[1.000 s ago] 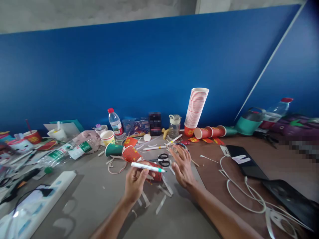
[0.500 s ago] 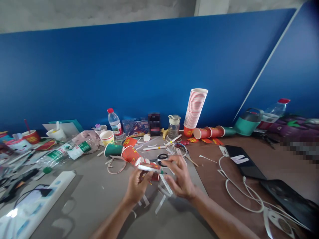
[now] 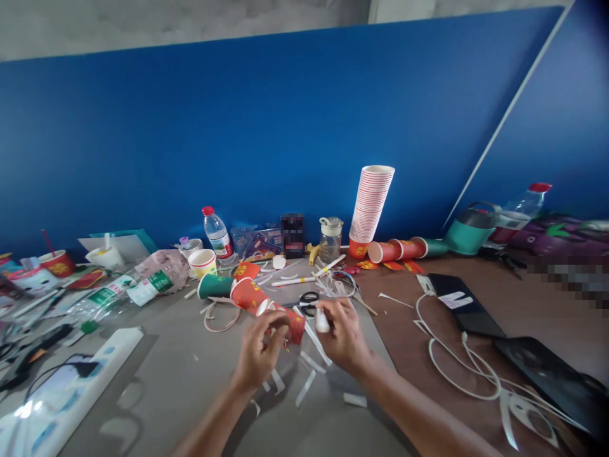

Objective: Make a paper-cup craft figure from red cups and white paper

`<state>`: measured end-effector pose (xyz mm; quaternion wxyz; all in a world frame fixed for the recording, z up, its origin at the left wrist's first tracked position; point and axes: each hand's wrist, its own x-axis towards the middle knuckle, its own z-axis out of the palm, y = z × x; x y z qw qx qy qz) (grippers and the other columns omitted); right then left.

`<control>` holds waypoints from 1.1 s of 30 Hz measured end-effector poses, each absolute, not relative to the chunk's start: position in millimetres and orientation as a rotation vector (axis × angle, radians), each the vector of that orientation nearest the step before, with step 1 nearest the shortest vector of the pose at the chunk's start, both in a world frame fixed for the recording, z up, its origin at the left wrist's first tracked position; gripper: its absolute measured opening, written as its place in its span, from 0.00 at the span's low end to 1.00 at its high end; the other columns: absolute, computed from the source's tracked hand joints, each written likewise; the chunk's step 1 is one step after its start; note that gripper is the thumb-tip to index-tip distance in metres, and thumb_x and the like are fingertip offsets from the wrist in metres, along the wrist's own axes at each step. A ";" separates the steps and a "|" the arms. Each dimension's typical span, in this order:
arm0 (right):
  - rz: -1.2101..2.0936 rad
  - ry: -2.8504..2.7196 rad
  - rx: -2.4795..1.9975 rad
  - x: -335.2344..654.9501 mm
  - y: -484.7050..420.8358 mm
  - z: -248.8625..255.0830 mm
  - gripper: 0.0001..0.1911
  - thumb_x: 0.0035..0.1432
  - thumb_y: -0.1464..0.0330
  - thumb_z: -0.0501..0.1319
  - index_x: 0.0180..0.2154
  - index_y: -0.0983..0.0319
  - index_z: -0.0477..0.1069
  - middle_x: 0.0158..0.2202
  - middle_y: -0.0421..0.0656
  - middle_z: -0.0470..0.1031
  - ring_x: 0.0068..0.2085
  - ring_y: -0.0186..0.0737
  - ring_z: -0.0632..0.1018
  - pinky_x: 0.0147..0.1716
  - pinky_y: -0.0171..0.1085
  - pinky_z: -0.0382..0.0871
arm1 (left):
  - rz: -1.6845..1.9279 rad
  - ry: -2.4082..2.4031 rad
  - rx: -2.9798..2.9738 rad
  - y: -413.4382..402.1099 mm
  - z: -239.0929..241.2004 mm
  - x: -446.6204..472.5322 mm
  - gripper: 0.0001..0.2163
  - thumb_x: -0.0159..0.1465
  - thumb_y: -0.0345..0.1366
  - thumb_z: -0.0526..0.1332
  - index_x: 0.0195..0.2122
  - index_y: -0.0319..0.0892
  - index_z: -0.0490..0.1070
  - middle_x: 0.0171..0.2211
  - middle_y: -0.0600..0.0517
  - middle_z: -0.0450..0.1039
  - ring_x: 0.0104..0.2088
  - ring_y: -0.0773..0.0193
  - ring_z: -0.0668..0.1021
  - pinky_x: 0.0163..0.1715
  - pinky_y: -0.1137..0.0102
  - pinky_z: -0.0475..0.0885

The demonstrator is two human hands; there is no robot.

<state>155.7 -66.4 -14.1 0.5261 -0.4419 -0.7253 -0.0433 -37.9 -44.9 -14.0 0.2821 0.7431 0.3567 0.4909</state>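
My left hand (image 3: 259, 352) is over the grey table (image 3: 190, 387) with its fingers pinched together beside a cut red paper cup piece (image 3: 294, 325); what they grip is hidden. My right hand (image 3: 345, 339) is closed on a short white marker (image 3: 322, 320), held upright between thumb and fingers. The two hands are a little apart. Black scissors (image 3: 309, 299) lie just beyond them, and white paper strips (image 3: 307, 384) lie below them.
Red and green cups (image 3: 223, 287) lie on their sides ahead. A tall stack of cups (image 3: 373, 206) stands by the blue wall. Water bottle (image 3: 216, 233), glass jar (image 3: 329, 238), white cable (image 3: 457, 365), dark tablets (image 3: 469, 311) at right, power strip (image 3: 71, 393) at left.
The marker lay crosswise in my left hand. My right hand came in from the right and closed on it. The marker now stands in my right hand, and a white scrap lies under my right wrist.
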 end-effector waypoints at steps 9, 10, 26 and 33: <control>1.315 -1.560 -0.602 166.4 -84.2 18.1 0.11 0.61 0.58 0.56 0.39 0.59 0.64 0.31 0.41 0.75 0.22 0.30 0.67 0.21 0.31 0.61 | 1.758 1.294 1.654 -28.8 -3.5 -50.2 0.07 0.60 0.38 0.57 0.35 0.41 0.70 0.27 0.54 0.71 0.25 0.67 0.73 0.29 0.72 0.70; 1.351 -1.568 -0.594 167.2 -86.2 23.0 0.12 0.61 0.57 0.55 0.41 0.59 0.65 0.32 0.41 0.75 0.22 0.30 0.68 0.22 0.32 0.63 | 1.757 1.324 1.638 -26.7 -4.1 -50.5 0.07 0.60 0.38 0.57 0.35 0.41 0.70 0.28 0.53 0.72 0.26 0.67 0.74 0.30 0.71 0.70; -0.202 -2.333 -0.980 203.3 -80.5 -46.1 0.24 0.55 0.77 0.52 0.54 0.60 0.64 0.54 0.53 0.70 0.51 0.49 0.72 0.46 0.50 0.68 | 1.549 1.298 1.697 -19.8 -22.5 -40.9 0.10 0.63 0.42 0.54 0.35 0.41 0.70 0.30 0.51 0.73 0.29 0.65 0.74 0.31 0.71 0.69; 0.082 -1.969 -1.161 169.5 -44.4 -13.5 0.20 0.60 0.67 0.57 0.53 0.63 0.61 0.46 0.52 0.73 0.45 0.47 0.74 0.44 0.46 0.69 | 1.549 1.325 1.678 -19.5 -24.3 -42.7 0.10 0.63 0.42 0.54 0.35 0.41 0.70 0.28 0.52 0.71 0.27 0.65 0.73 0.31 0.70 0.69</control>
